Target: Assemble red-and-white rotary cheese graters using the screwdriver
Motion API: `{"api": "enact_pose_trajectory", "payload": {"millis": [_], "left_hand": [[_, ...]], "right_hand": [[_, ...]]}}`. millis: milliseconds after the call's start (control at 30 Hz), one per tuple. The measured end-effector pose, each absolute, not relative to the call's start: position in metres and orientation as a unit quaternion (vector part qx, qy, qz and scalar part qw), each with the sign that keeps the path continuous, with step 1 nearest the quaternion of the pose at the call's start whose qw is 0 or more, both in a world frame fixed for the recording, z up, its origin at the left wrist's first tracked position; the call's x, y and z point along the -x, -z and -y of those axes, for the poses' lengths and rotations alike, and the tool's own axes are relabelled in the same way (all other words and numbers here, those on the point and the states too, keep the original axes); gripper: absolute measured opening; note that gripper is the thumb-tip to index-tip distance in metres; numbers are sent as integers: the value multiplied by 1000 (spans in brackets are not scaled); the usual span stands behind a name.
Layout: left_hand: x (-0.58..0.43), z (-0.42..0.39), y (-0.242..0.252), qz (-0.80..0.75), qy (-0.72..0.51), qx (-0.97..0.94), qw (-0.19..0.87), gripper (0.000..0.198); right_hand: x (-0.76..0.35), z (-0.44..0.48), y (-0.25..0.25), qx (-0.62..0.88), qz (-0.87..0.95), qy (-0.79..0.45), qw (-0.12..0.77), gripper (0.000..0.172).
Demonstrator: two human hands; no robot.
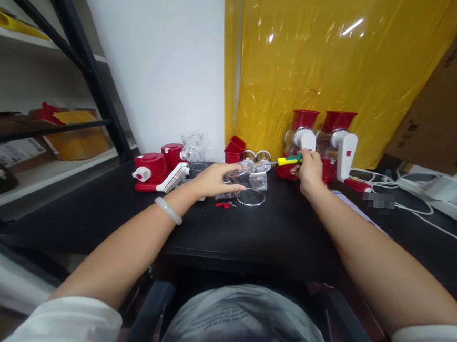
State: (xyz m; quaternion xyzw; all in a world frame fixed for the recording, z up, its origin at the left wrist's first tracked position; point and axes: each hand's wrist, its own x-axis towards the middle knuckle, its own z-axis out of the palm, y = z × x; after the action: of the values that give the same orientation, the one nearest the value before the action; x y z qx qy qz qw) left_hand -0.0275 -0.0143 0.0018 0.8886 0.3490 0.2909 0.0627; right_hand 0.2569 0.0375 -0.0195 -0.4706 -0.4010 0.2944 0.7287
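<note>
My left hand (216, 179) is wrapped round a clear plastic housing (258, 180), holding it just over the black table. A screwdriver (289, 160) with a yellow and green handle is gripped in my right hand (311, 172). Its shaft points left, and the tip is at or near the clear housing; exact contact cannot be made out. A small red piece (221, 205) lies on the table in front of the housing. Behind my right hand stand two rotary graters with red hoppers, one (305, 125) partly hidden by that hand, the other (338, 140) to its right.
Red grater bases (151, 167) and a white crank handle (175, 178) lie to the left. Red hoppers (235, 150) and metal grating drums (263, 157) stand behind the housing. White cables (415, 207) run across the right side. A shelf rack (65, 31) rises at the left.
</note>
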Motion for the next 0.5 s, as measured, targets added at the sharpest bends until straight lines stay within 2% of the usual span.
{"api": "enact_pose_trajectory", "payload": {"millis": [167, 500], "left_hand": [[28, 13, -1, -346, -291, -890, 61, 58], [27, 16, -2, -345, -293, -889, 58, 58]], "right_hand": [[-258, -38, 20, 484, 419, -263, 722, 37], [-255, -33, 15, 470, 377, -323, 730, 19]]}}
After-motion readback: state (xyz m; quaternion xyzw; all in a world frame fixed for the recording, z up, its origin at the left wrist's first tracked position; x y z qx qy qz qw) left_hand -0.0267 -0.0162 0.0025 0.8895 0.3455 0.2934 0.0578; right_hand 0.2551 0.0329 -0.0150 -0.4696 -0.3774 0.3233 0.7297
